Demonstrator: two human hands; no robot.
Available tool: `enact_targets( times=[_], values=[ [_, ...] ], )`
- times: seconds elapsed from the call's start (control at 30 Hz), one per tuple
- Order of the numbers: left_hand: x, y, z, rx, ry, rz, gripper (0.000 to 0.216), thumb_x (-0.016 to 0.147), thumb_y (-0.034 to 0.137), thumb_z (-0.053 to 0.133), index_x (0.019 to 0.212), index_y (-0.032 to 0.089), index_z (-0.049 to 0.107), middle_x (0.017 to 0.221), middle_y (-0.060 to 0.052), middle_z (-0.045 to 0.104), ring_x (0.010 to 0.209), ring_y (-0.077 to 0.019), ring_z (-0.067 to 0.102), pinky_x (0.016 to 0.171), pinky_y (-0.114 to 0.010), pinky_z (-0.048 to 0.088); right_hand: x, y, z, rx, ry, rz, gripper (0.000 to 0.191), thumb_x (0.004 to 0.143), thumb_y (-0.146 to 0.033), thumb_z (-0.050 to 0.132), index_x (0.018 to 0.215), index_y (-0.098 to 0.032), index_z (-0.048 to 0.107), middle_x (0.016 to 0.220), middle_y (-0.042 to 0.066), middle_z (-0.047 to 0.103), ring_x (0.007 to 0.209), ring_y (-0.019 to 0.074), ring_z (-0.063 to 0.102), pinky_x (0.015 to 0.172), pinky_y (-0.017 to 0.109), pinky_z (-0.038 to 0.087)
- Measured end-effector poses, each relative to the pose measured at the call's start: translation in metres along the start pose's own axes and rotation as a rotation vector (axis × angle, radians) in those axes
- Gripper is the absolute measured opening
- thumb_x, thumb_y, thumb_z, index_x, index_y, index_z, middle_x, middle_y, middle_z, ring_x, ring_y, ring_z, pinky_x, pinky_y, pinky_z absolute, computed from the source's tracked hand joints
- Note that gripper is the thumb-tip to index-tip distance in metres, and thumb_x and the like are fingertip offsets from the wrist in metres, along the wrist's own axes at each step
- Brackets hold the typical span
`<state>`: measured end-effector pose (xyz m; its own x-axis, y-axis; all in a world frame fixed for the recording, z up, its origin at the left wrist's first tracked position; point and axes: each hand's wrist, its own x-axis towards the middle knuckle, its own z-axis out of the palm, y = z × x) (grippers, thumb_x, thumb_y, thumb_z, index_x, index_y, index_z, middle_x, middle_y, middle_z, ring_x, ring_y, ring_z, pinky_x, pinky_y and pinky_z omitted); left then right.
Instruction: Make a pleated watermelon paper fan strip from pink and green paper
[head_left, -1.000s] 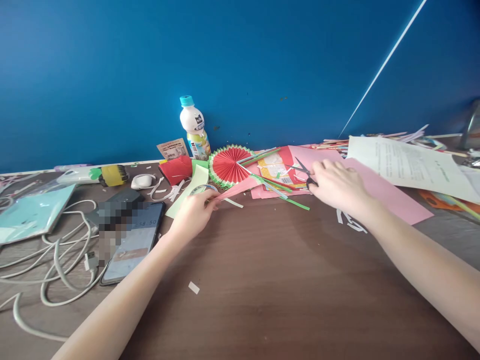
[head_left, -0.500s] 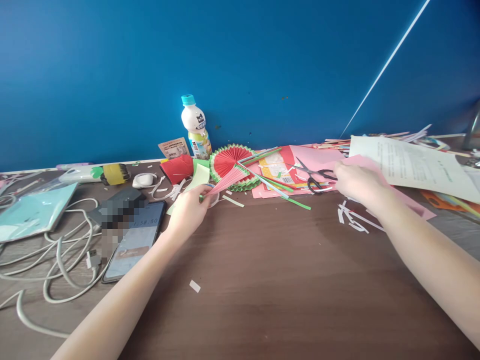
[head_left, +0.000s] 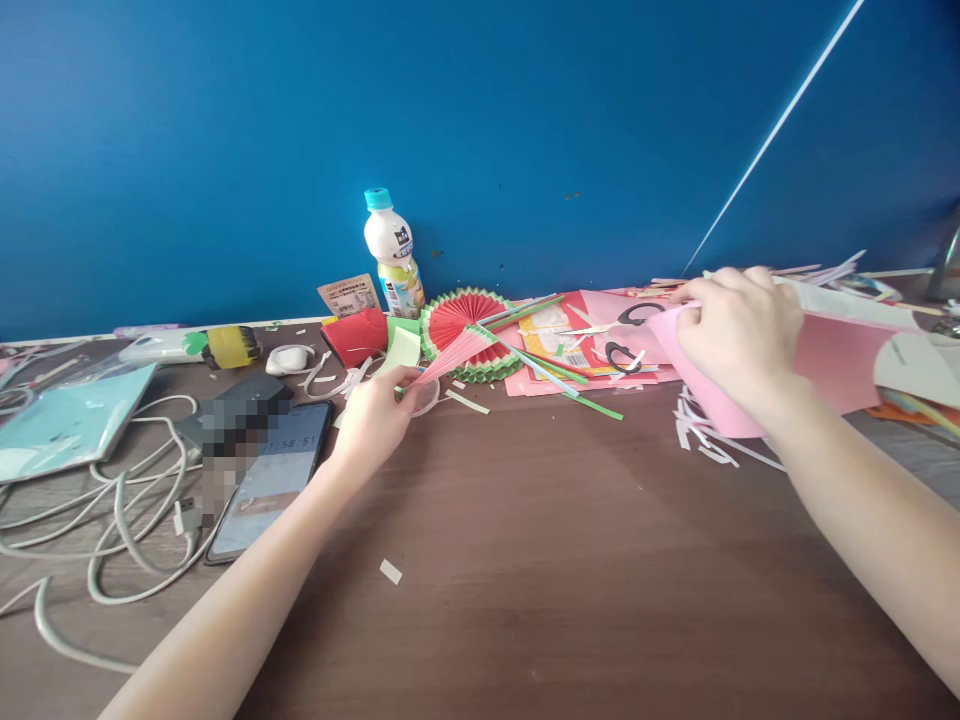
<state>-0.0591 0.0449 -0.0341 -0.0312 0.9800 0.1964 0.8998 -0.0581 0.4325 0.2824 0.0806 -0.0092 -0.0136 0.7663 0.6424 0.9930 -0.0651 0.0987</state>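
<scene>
My left hand (head_left: 377,415) is closed on the narrow end of a pleated pink paper fan (head_left: 459,356), whose wider end lies over a round red paper fan (head_left: 463,312) with a green and white zigzag rim. At the right, my right hand (head_left: 739,330) pinches the edge of a pink paper sheet (head_left: 840,360) and holds it up, so the sheet curves under the hand. Black-handled scissors (head_left: 621,355) lie left of this hand on pink and red papers. Green and white paper strips (head_left: 559,372) cross in front of the round fan.
A drink bottle (head_left: 395,255) stands against the blue wall. On the left lie a phone (head_left: 274,480), white cables (head_left: 120,500), a teal packet (head_left: 71,420) and an earbud case (head_left: 289,359). White paper scraps (head_left: 701,440) lie near the right hand, beside a printed sheet (head_left: 919,365).
My right hand has lifted the edge of the pink sheet, which now bends upward and partly covers the printed sheet. The scissors have shifted slightly. My left hand stays in place.
</scene>
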Motion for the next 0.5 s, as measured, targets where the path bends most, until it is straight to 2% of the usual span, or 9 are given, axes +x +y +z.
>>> enact_targets(
  times=[0.1,0.23,0.33,0.43,0.5],
  values=[
    [0.001,0.000,-0.002,-0.002,0.010,-0.005,0.027,0.081,0.032,0.046,0.097,0.022,0.065,0.077,-0.002,0.071,0.068,-0.0195,0.063,0.062,-0.026,0.042,0.000,-0.008,-0.013,0.037,0.137,0.009,0.027,0.072,-0.012,0.047,0.088,-0.013,0.070,0.081,0.015,0.066,0.081,0.0274,0.052,0.062,0.036,0.031],
    [0.002,0.001,-0.006,0.002,0.032,-0.035,0.026,0.080,0.031,0.046,0.096,0.021,0.064,0.074,-0.002,0.071,0.069,-0.0197,0.064,0.066,-0.027,0.044,-0.009,-0.026,-0.033,0.174,0.333,-0.171,0.028,0.080,-0.014,0.044,0.098,-0.015,0.066,0.083,0.011,0.066,0.081,0.0244,0.056,0.069,0.036,0.041],
    [0.003,-0.001,-0.007,0.015,0.051,-0.048,0.026,0.080,0.030,0.046,0.097,0.020,0.064,0.074,-0.002,0.071,0.071,-0.0207,0.065,0.068,-0.028,0.044,-0.025,-0.042,-0.045,0.298,0.530,-0.326,0.023,0.081,-0.013,0.049,0.099,-0.020,0.062,0.085,0.008,0.068,0.081,0.0217,0.058,0.073,0.035,0.044],
    [0.004,-0.004,-0.007,0.088,0.073,-0.048,0.028,0.081,0.031,0.044,0.099,0.019,0.063,0.086,-0.005,0.072,0.078,-0.0234,0.065,0.070,-0.030,0.044,-0.051,-0.062,-0.051,0.462,0.463,-0.501,0.022,0.082,-0.010,0.051,0.095,-0.026,0.059,0.084,0.002,0.067,0.076,0.0167,0.058,0.070,0.031,0.046],
    [0.005,-0.006,-0.006,0.135,0.069,-0.048,0.029,0.082,0.031,0.044,0.101,0.019,0.062,0.096,-0.008,0.070,0.082,-0.0248,0.065,0.071,-0.031,0.045,-0.072,-0.078,-0.051,0.572,0.292,-0.749,0.020,0.084,-0.011,0.049,0.095,-0.024,0.060,0.086,0.001,0.067,0.078,0.0146,0.056,0.070,0.028,0.045]
  ],
)
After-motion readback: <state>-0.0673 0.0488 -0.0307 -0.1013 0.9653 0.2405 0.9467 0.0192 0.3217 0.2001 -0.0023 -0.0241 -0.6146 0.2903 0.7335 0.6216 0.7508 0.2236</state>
